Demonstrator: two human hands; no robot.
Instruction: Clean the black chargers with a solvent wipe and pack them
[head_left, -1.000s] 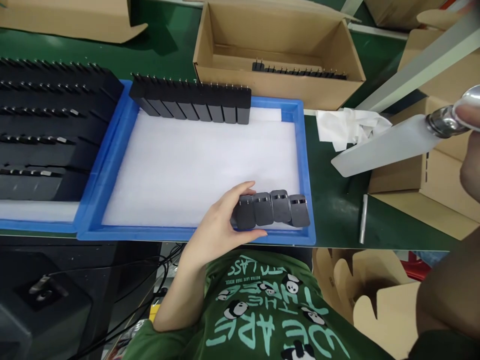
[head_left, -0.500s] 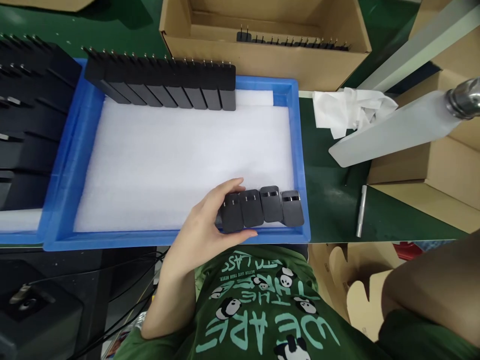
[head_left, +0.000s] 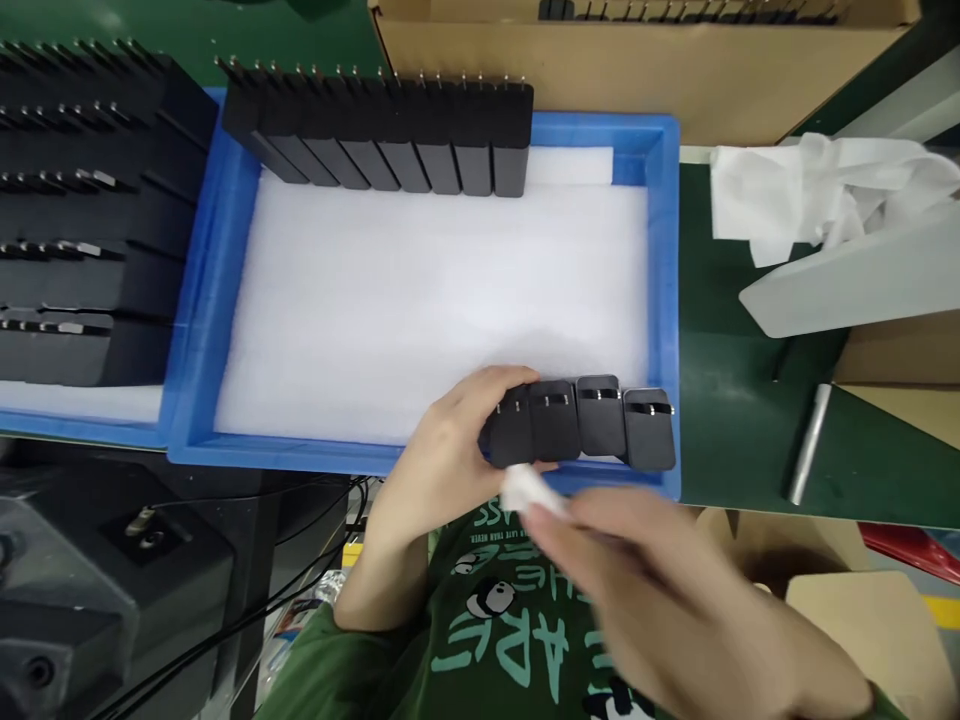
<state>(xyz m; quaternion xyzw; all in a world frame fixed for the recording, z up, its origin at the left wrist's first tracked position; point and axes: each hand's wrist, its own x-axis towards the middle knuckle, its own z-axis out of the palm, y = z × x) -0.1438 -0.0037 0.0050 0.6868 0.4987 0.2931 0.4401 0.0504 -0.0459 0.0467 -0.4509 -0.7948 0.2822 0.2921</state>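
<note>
Several black plug adapters (head_left: 555,420) stand side by side at the near right corner of the blue tray (head_left: 664,300), metal pins showing on top. My left hand (head_left: 457,435) is wrapped round the left end of this short row, thumb on the near side and fingers on the far side. Blurred by motion, my right hand (head_left: 667,590) pinches a small white cloth (head_left: 529,490) just in front of the leftmost adapters. A longer row of black adapters (head_left: 435,140) lines the tray's far side, pins up. White foam (head_left: 435,300) covers the tray floor.
At left, another tray holds several rows of black adapters (head_left: 142,280). A cardboard box (head_left: 637,75) with more adapters stands behind. On the right are white crumpled cloth (head_left: 825,195), a whitish bottle (head_left: 862,275) and a metal rod (head_left: 810,445). Cables (head_left: 300,580) hang below the table edge.
My right hand has come in from the lower right with a white cloth. My left hand still holds the row's left end. The whole view has shifted, so the trays appear further right.
</note>
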